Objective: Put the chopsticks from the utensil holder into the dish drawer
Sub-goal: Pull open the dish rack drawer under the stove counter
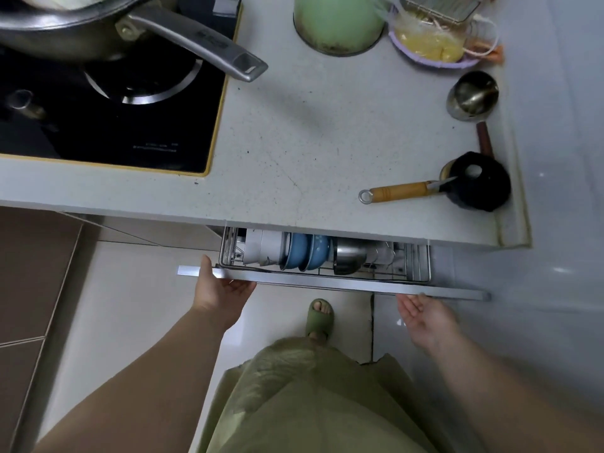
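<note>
1. Down at the bottom we see our left hand with its thumb over the dish drawer front and fingers curled underneath.
2. Our right hand is palm up, fingers loosely spread, fingertips at the front's lower edge, holding nothing.
3. Drawer's partly out, with white plates, blue bowls and steel bowls racked inside.
4. Up on the surface: a black utensil holder. Can't make out chopsticks.
</note>
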